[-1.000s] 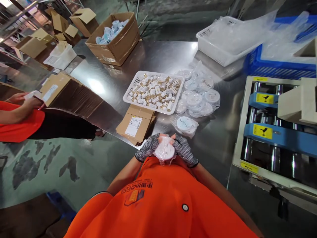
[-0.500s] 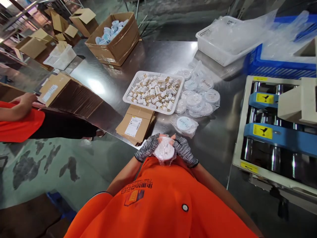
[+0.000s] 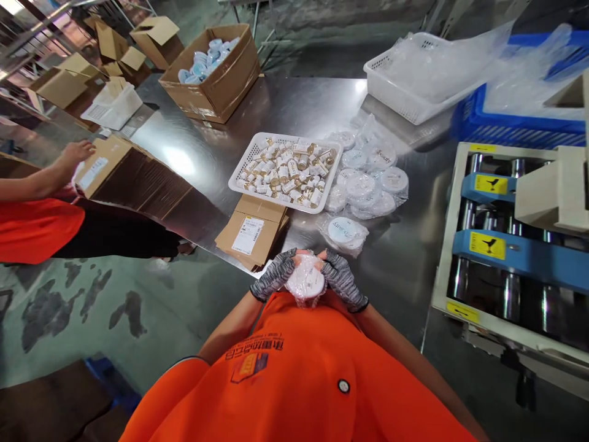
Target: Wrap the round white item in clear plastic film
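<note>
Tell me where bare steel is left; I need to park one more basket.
Bare steel lies between the cardboard box and the white basket, and between the bagged jars and the roller machine. It is crowded around the bottle tray and the flat cartons near the hands.

Steel table (image 3: 294, 104) w/ a white basket (image 3: 240, 174) of small bottles at centre, flat cartons (image 3: 252, 232) just in front of it, bagged round tins (image 3: 368, 178) right beside it. Far end: open cardboard box (image 3: 216, 80) of tins on the left, white basket (image 3: 391, 86) w/ plastic bags on the right. Left edge: long row of folded cartons (image 3: 133, 178).
</note>
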The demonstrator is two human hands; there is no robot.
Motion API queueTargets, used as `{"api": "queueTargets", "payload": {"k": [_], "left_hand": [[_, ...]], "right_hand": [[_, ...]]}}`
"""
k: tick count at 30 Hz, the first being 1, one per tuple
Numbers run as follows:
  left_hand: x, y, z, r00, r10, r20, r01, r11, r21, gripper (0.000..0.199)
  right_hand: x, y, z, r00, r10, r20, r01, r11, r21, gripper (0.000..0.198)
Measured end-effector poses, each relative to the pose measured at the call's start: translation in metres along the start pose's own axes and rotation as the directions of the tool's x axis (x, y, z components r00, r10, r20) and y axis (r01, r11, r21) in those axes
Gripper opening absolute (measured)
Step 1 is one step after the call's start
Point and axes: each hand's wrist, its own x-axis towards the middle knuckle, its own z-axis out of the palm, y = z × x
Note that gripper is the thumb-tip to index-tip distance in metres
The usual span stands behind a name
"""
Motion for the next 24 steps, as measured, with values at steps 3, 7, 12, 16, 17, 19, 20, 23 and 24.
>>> {"api": "queueTargets", "payload": {"k": [3,7,12,16,17,19,20,23,24], "left_hand": [[-0.001,0.004,0.001,1.000,-0.011,0.027,0.010,1.000,0.025,0.063],[-0.002,0.007,0.003,1.000,-0.016,0.023,0.015,0.999,0.048,0.060],[-0.003,0.006,0.003,0.999,-0.039,0.001,0.039,0.998,0.049,0.057],[-0.004,0.004,0.006,0.999,-0.035,-0.035,0.036,0.999,0.013,0.058],[-0.004,0.003,0.007,0.998,-0.023,-0.058,0.022,1.000,-0.006,0.059],[-0.005,0.000,0.010,0.996,0.009,-0.091,-0.013,0.999,-0.044,0.064],[-0.005,-0.001,0.012,0.995,0.028,-0.092,-0.033,0.998,-0.055,0.070],[-0.007,-0.003,0.018,0.996,0.074,-0.053,-0.076,0.996,-0.041,0.087],[-0.007,-0.003,0.020,0.996,0.077,-0.051,-0.079,0.996,-0.038,0.090]], "right_hand": [[0.000,0.001,-0.001,1.000,-0.012,-0.005,0.012,1.000,-0.020,0.040],[0.000,0.002,-0.002,1.000,-0.014,0.005,0.014,0.999,-0.040,0.042],[-0.001,0.002,-0.003,1.000,-0.019,-0.001,0.019,0.999,-0.048,0.039],[0.000,0.006,-0.004,1.000,0.011,0.008,-0.010,0.999,-0.052,0.046],[-0.001,0.007,-0.004,1.000,0.022,0.000,-0.022,0.999,-0.044,0.049],[-0.002,0.011,-0.004,0.999,0.032,-0.028,-0.033,0.999,-0.017,0.055],[-0.003,0.014,-0.004,0.998,0.031,-0.048,-0.031,1.000,0.000,0.058],[0.000,0.022,-0.003,0.989,0.030,-0.142,-0.027,0.999,0.020,0.061],[0.003,0.025,-0.003,0.983,0.028,-0.182,-0.025,1.000,0.019,0.061]]}}
